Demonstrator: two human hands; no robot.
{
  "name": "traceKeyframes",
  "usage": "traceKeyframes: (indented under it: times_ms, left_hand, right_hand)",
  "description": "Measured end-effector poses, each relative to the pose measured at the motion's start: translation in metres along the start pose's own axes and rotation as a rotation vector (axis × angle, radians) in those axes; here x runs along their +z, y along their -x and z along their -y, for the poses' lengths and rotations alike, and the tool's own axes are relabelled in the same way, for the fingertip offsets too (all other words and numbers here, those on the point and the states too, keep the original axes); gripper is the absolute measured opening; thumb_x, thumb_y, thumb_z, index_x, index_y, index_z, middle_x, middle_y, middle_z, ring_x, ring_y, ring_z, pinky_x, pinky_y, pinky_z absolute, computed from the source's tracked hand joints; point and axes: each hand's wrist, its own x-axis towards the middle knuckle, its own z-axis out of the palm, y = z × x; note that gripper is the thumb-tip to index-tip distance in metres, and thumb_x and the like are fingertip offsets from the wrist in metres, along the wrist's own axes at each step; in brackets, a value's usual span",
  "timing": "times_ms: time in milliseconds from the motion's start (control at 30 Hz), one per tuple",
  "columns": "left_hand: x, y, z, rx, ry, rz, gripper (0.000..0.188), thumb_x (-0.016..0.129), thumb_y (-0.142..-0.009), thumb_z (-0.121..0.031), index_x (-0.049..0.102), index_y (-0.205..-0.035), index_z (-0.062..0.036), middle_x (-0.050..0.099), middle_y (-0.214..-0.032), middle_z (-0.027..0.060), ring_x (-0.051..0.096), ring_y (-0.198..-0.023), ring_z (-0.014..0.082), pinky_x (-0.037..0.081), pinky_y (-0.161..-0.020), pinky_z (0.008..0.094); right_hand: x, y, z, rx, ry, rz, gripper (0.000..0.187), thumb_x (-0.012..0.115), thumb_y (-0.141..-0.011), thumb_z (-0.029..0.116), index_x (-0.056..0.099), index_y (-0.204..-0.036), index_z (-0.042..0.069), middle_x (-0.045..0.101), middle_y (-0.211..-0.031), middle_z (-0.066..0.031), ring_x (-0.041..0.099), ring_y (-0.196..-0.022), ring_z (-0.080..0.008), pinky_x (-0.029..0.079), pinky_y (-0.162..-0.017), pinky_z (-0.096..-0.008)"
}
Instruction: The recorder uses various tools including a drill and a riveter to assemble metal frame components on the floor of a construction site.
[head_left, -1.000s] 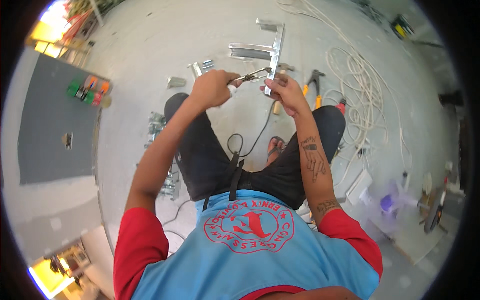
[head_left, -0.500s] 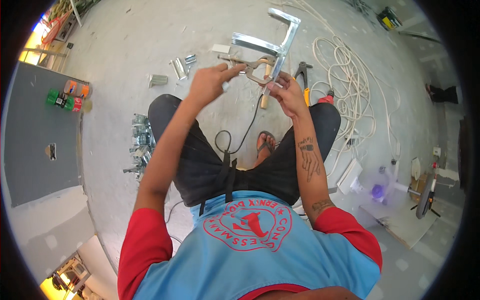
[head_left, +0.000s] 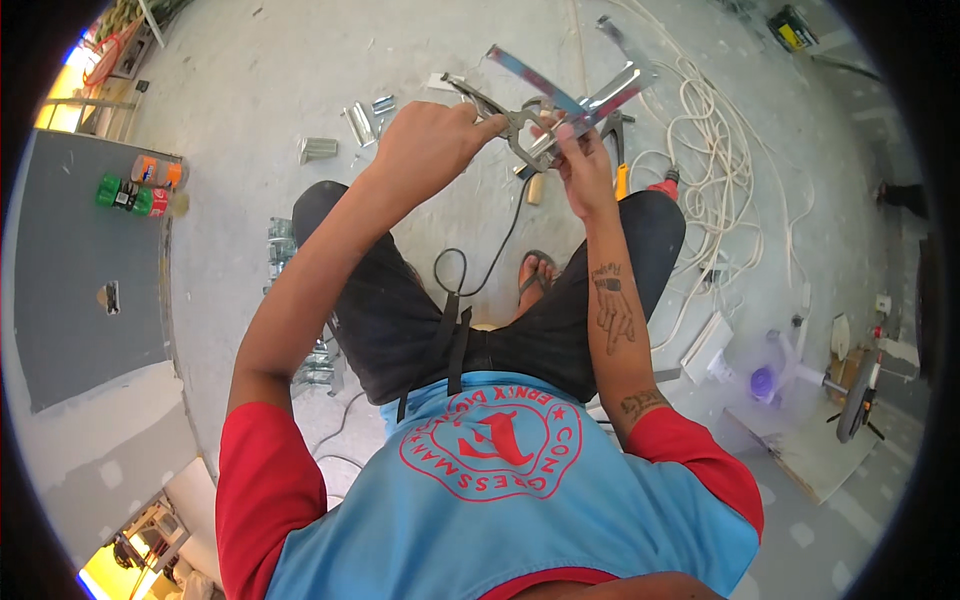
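Out in front of my knees, my right hand (head_left: 588, 178) grips a bent bracket of shiny galvanized metal channel (head_left: 612, 95), its arms pointing away and slightly blurred. Locking C-clamp pliers (head_left: 522, 132) have their curved jaws at the near end of the bracket, beside my right fingers. My left hand (head_left: 432, 145) is closed on the pliers' handle; its back hides part of the grip. Whether the jaws are tight on the metal, I cannot tell. Below the clamp, a wooden stick (head_left: 534, 190) lies on the floor, partly covered.
Metal channel offcuts (head_left: 318, 150) lie ahead to the left, with more metal pieces (head_left: 281, 243) by my left knee. A yellow-handled tool (head_left: 622, 182) and a tangled white cable (head_left: 705, 150) are on the right. Plastic bottles (head_left: 130, 195) sit far left. A black cord (head_left: 490, 275) runs between my legs.
My left hand has moved from a pointing finger at the pliers to a closed hold on their handle. The bracket has turned clockwise and tilted toward the right.
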Motion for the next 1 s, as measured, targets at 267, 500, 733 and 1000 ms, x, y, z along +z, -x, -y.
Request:
traceKeyframes:
  times_ms: [267, 500, 733, 1000]
  left_hand:
    - [0.118, 0.064, 0.028, -0.402, 0.011, 0.378, 0.027, 0.061, -0.084, -0.012, 0.072, -0.108, -0.0173, 0.07, -0.086, 0.0115, 0.068, -0.079, 0.0309, 0.053, -0.066, 0.045]
    - [0.261, 0.083, 0.022, -0.697, 0.069, 0.604, 0.023, 0.056, -0.089, -0.016, 0.074, -0.1, -0.0067, 0.073, -0.088, 0.0196, 0.072, -0.092, 0.0325, 0.058, -0.074, 0.0429]
    - [0.181, 0.025, 0.013, -0.789, 0.905, 0.353, 0.07, 0.051, -0.092, -0.064, 0.057, -0.135, -0.0085, 0.057, -0.13, 0.0229, 0.055, -0.123, 0.0376, 0.045, -0.097, 0.0516]
    - [0.069, -0.008, -0.034, -0.53, 1.964, 0.152, 0.065, 0.064, -0.092, -0.048, 0.052, -0.131, 0.0027, 0.062, -0.119, 0.0104, 0.065, -0.094, 0.0205, 0.053, -0.08, 0.0332]
  right_hand:
    - [-0.032, 0.005, 0.045, -0.309, -0.534, -0.006, 0.058, 0.056, -0.097, 0.045, 0.044, -0.137, 0.004, 0.06, -0.124, -0.0166, 0.055, -0.122, -0.0394, 0.044, -0.104, -0.0554]
    - [-0.004, 0.006, 0.019, -0.028, -0.891, 0.46, 0.078, 0.048, -0.096, 0.057, 0.03, -0.149, 0.004, 0.059, -0.122, -0.0147, 0.06, -0.112, -0.0327, 0.048, -0.098, -0.0529]
    - [0.011, 0.02, 0.024, 0.05, -0.708, 0.514, 0.078, 0.04, -0.099, 0.058, 0.023, -0.153, 0.004, 0.057, -0.125, -0.0182, 0.064, -0.105, -0.0315, 0.053, -0.091, -0.0505]
    - [0.033, 0.019, 0.004, 0.165, -0.366, 0.358, 0.067, 0.04, -0.102, 0.054, 0.041, -0.139, -0.002, 0.057, -0.127, -0.0183, 0.062, -0.11, -0.0275, 0.051, -0.094, -0.0443]
